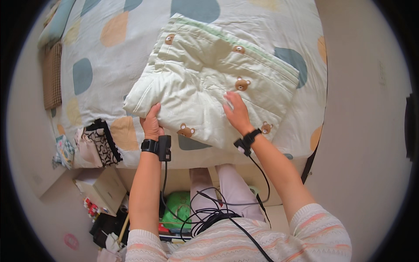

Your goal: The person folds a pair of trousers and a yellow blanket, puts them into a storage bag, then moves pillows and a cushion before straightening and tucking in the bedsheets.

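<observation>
A pale green quilt [209,75] printed with brown bear faces lies folded in layers on the bed, its darker green border along the far edge. My left hand [152,122] grips the quilt's near left edge, thumb on top and fingers underneath, out of sight. Over the quilt's middle right is my right hand [236,111], fingers apart and slightly blurred, holding nothing; whether it touches the cloth I cannot tell. Both wrists wear black straps with small devices and cables.
The bed sheet [98,19] has grey-blue and orange shapes. Folded clothes [98,144] and a checked brown cloth [52,77] lie at the left. A small cabinet [106,190] stands below left, near a green bag [176,209]. Loose cables [212,209] hang before my waist.
</observation>
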Demonstrator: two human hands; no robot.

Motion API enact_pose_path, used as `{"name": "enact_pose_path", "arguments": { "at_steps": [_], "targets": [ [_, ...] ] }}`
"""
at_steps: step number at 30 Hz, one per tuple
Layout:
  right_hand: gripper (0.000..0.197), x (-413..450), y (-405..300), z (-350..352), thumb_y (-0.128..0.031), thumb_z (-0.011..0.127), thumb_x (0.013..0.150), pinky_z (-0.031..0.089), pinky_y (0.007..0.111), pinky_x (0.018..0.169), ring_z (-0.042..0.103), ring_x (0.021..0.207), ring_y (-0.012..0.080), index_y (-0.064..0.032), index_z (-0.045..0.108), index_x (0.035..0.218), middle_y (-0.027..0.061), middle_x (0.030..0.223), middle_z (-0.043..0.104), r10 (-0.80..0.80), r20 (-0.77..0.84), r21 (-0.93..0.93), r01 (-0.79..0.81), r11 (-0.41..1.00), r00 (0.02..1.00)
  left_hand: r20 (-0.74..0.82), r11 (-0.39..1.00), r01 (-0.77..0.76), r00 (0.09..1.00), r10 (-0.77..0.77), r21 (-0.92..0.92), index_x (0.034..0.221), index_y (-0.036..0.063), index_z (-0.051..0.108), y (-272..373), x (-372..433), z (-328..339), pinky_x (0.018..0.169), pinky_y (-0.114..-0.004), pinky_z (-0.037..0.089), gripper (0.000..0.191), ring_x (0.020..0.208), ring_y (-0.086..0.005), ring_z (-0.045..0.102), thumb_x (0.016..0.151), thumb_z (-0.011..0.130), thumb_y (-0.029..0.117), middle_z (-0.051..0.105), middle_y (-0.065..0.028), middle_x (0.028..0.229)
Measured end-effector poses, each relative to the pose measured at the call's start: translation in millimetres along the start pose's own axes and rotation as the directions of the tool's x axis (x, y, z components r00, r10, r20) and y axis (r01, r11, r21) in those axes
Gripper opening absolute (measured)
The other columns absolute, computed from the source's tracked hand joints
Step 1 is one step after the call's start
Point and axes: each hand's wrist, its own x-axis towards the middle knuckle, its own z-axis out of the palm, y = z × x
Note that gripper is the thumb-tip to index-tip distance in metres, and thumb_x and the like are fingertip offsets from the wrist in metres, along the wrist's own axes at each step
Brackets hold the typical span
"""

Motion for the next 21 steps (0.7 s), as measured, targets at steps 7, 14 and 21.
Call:
{"name": "enact_pose_path", "arguments": {
  "at_steps": [7, 14, 21],
  "targets": [
    [0.019, -181, 76, -92, -0.003, 0.057, 0.079, 0.049, 0.026, 0.063, 0.060, 0.067, 0.0166, -0.0025, 0.062, 0.097, 0.0081, 0.085, 0.062, 0.519, 0.015, 0.109, -0.517, 0.849, 0.855, 0.860, 0.589, -0.799, 0.382, 0.337, 0.123, 0.086, 0.0030, 0.061, -6, -131, 155, 0.091, -0.033, 0.042, 0.024, 0.110, -0.0285, 0.052, 0.065, 0.072, 0.001, 0.053, -0.0143, 0.119],
    [0.024, -295, 160, -115, -0.021, 0.052, 0.090, 0.049, 0.030, 0.063, 0.061, 0.072, 0.0149, -0.0026, 0.060, 0.103, 0.0053, 0.087, 0.064, 0.923, 0.110, 0.727, -0.663, 0.178, 0.368, 0.945, 0.254, -0.966, -0.042, -0.324, 0.044, 0.108, 0.0077, 0.056, -126, -212, 147, 0.101, -0.041, 0.035, 0.049, 0.125, -0.0323, 0.040, 0.061, 0.072, 0.011, 0.050, -0.0117, 0.128],
    [0.062, -232, 169, -115, -0.050, 0.054, 0.088, 0.041, 0.034, 0.093, 0.053, 0.110, 0.0236, -0.0011, 0.044, 0.125, 0.0118, 0.121, 0.054, 0.927, 0.163, 0.874, -0.486, 0.024, 0.338, 0.611, 0.013, -0.922, 0.245, -0.753, 0.386, 0.115, 0.0037, 0.055, -176, -156, 51, 0.099, -0.041, 0.037, 0.047, 0.120, -0.0333, 0.043, 0.074, 0.068, 0.025, 0.052, -0.0148, 0.123]
  ]
}}
